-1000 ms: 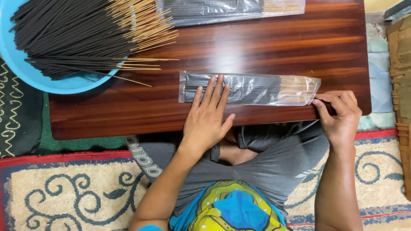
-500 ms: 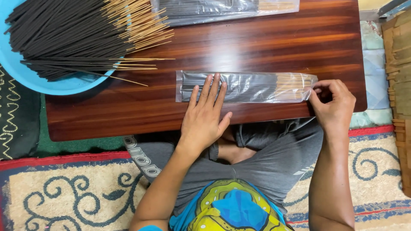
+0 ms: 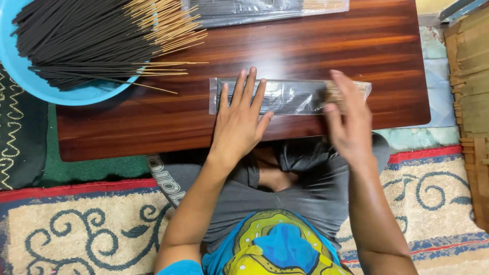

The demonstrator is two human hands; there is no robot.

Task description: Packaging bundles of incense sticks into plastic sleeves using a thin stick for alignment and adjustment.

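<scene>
The clear plastic packet of incense sticks (image 3: pixel 290 95) lies flat on the dark wooden table (image 3: pixel 305 46), lengthwise from left to right, close to the table's near edge and just in front of the person's lap. The left hand (image 3: pixel 238 119) rests on its left part, palm down, fingers spread and laid flat across the plastic, not gripping. The right hand (image 3: pixel 351 117) lies over the packet's right part, fingers stretched out and open (it is blurred, so whether it presses on the plastic or sits just above it cannot be told). Between the 2 hands a stretch of the packet shows bare.

The packet is a long, narrow, glossy sleeve holding a bundle of thin black sticks, their pale bamboo ends toward the right end.

Up left, a blue basin (image 3: pixel 20 71) overlaps the table's corner and holds a heap of loose incense sticks (image 3: pixel 97 40), bare ends pointing right. A second filled packet (image 3: pixel 265 9) lies at the table's far edge, well apart from the hands.
</scene>
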